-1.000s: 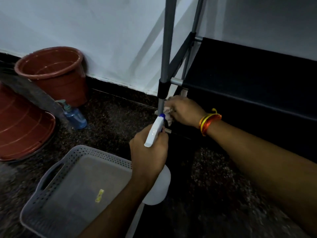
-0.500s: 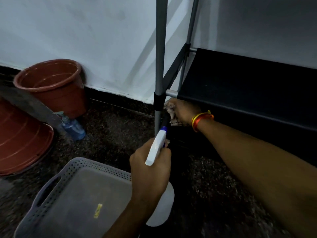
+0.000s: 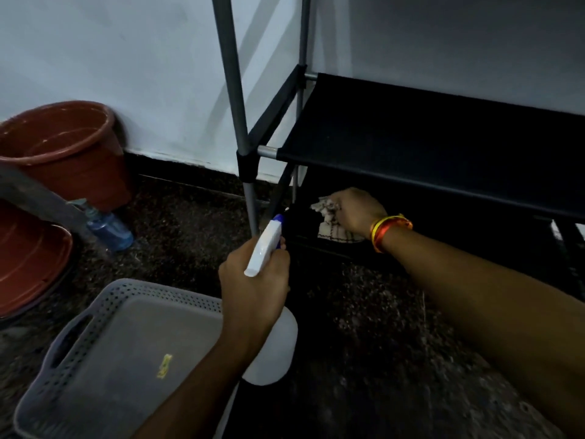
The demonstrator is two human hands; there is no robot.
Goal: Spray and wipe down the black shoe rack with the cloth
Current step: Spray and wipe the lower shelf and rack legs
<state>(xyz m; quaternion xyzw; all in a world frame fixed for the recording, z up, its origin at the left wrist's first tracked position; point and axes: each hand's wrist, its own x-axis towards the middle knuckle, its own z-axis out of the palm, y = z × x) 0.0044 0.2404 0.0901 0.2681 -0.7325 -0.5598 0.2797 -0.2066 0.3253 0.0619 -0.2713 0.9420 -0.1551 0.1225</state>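
Note:
The black shoe rack (image 3: 427,144) stands against the white wall, with grey metal poles and black fabric shelves. My left hand (image 3: 253,286) grips a white spray bottle (image 3: 269,343) with a blue nozzle, held just left of the rack's front corner and pointing at it. Under the upper shelf, my right hand (image 3: 356,212) presses a pale checked cloth (image 3: 332,223) onto the lowest shelf near its left end. An orange and yellow band circles my right wrist.
A grey perforated plastic basket (image 3: 95,312) sits on the dark speckled floor at lower left. A brown bucket (image 3: 63,147) and another brown tub (image 3: 28,258) stand at far left, with a small blue pump bottle (image 3: 109,228) beside them.
My right hand with the cloth has moved from the front pole's joint rightward and down onto the lowest shelf. The view has shifted down and closer; the spray bottle stays raised.

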